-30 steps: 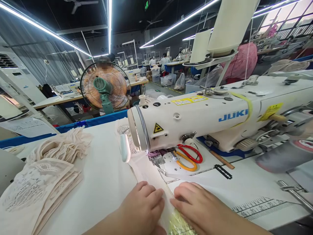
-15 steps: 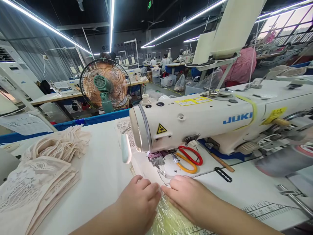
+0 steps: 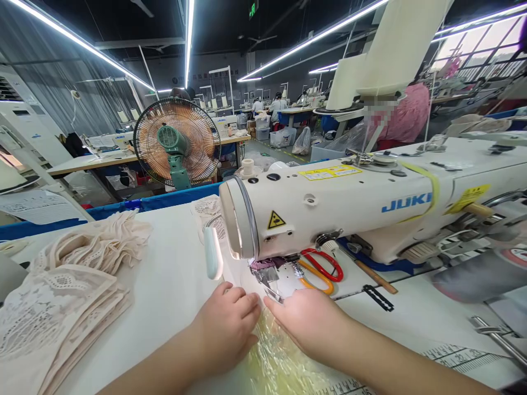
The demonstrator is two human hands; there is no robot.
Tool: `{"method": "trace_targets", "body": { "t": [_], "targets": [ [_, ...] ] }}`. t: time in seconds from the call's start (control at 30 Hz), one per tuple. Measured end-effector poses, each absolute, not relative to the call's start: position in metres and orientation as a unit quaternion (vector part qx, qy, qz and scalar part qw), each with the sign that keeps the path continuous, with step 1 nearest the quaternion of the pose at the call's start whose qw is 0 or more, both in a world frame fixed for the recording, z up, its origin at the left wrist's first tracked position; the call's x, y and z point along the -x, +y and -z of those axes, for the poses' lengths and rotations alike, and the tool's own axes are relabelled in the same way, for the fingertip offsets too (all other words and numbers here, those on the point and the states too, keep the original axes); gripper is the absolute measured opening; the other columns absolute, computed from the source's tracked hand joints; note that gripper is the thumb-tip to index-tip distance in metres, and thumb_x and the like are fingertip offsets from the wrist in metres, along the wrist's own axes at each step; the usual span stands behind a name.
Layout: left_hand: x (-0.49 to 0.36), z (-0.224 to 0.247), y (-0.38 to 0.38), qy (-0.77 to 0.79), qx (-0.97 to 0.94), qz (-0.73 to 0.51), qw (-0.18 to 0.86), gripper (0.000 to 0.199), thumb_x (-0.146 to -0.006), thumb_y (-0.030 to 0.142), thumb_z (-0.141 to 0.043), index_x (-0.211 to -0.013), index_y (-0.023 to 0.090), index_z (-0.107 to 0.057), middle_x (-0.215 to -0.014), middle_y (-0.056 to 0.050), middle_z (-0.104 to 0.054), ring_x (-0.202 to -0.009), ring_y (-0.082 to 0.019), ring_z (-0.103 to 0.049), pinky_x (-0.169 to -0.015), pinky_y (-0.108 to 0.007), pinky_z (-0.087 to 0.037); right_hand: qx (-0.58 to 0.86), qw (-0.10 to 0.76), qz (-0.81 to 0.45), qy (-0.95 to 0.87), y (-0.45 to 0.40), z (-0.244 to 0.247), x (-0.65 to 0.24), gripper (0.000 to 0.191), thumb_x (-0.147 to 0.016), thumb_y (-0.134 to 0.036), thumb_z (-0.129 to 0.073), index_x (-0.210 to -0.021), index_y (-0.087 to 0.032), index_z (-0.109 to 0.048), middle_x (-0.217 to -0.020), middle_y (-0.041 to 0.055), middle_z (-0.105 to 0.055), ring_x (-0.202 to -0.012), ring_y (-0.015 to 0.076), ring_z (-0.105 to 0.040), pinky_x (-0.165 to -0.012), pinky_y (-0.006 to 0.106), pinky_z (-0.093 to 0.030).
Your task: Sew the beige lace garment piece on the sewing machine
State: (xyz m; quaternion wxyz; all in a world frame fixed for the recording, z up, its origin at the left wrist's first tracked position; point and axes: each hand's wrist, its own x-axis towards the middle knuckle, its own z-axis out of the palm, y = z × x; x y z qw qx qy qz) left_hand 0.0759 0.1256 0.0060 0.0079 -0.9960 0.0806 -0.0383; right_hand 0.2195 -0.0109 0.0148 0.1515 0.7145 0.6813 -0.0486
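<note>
A pale beige fabric piece (image 3: pixel 241 289) lies under the presser foot (image 3: pixel 267 274) of the white JUKI sewing machine (image 3: pixel 329 206); its lace part (image 3: pixel 208 206) shows behind the machine head. My left hand (image 3: pixel 228 323) has its fingers curled closed on the fabric's front edge, left of the foot. My right hand (image 3: pixel 307 321) is closed too, thumb and forefinger pinching the fabric just in front of the foot. Their fingertips nearly meet. Below both hands lies a glossy, see-through yellowish bundle (image 3: pixel 280 356); its kind is unclear. The pinched edge is mostly hidden.
Stacked beige lace pieces (image 3: pixel 69 307) lie at the left. Scissors with red and orange handles (image 3: pixel 319 271), a wooden-handled tool (image 3: pixel 376 276) and a black razor blade (image 3: pixel 377 297) lie right of the needle. A printed ruler (image 3: pixel 461 354) runs along the front. A fan (image 3: pixel 177 142) stands behind.
Both hands have shifted slightly left and forward, closer to the presser foot. More of the yellowish bundle shows between my forearms. The view has moved a little.
</note>
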Motion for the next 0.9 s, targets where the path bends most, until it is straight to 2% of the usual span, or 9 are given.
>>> {"method": "trace_targets", "body": {
  "t": [0.3, 0.43, 0.63, 0.77, 0.9],
  "targets": [
    [-0.084, -0.004, 0.141, 0.075, 0.995, 0.063, 0.017, 0.032, -0.083, 0.025, -0.046, -0.114, 0.018, -0.054, -0.115, -0.008, -0.061, -0.090, -0.023, -0.055, -0.079, -0.040, -0.043, -0.741, 0.168, 0.031, 0.650, 0.006, -0.008, -0.210, 0.093, -0.047, -0.010, -0.069, -0.135, -0.008, -0.040, -0.051, 0.0072, -0.063, -0.044, 0.0240, -0.057, -0.039, 0.029, -0.033],
    [-0.088, -0.004, 0.148, 0.064, 0.996, 0.055, 0.036, 0.031, -0.085, 0.021, -0.040, -0.113, 0.018, -0.053, -0.116, -0.008, -0.060, -0.092, -0.023, -0.055, -0.081, -0.040, -0.043, -0.751, 0.152, 0.017, 0.642, 0.011, -0.002, -0.208, 0.087, -0.050, -0.015, -0.069, -0.133, -0.007, -0.042, -0.044, 0.0056, -0.059, -0.042, 0.0221, -0.055, -0.041, 0.028, -0.033],
    [-0.091, -0.001, 0.156, 0.054, 0.994, 0.083, 0.051, 0.029, -0.089, 0.022, -0.038, -0.112, 0.017, -0.054, -0.114, -0.007, -0.061, -0.096, -0.024, -0.054, -0.083, -0.041, -0.042, -0.756, 0.149, 0.020, 0.637, 0.005, -0.004, -0.203, 0.087, -0.050, -0.011, -0.068, -0.133, -0.007, -0.042, -0.050, 0.0076, -0.062, -0.044, 0.0217, -0.056, -0.040, 0.027, -0.032],
    [-0.092, -0.002, 0.159, 0.041, 0.994, 0.079, 0.058, 0.030, -0.089, 0.021, -0.038, -0.113, 0.016, -0.055, -0.110, -0.007, -0.062, -0.094, -0.025, -0.054, -0.082, -0.042, -0.043, -0.751, 0.154, 0.004, 0.642, -0.009, 0.006, -0.200, 0.082, -0.056, -0.008, -0.064, -0.135, -0.010, -0.041, -0.067, 0.0095, -0.067, -0.055, 0.0232, -0.062, -0.042, 0.028, -0.036],
    [-0.093, -0.001, 0.163, 0.011, 0.996, 0.056, 0.067, 0.032, -0.089, 0.020, -0.038, -0.116, 0.016, -0.054, -0.115, -0.010, -0.060, -0.103, -0.028, -0.052, -0.085, -0.046, -0.042, -0.754, 0.033, -0.094, 0.649, -0.025, 0.026, -0.205, 0.064, -0.064, -0.012, -0.061, -0.127, -0.012, -0.050, -0.072, 0.0065, -0.064, -0.064, 0.0227, -0.061, -0.051, 0.031, -0.041]
  ]
}}
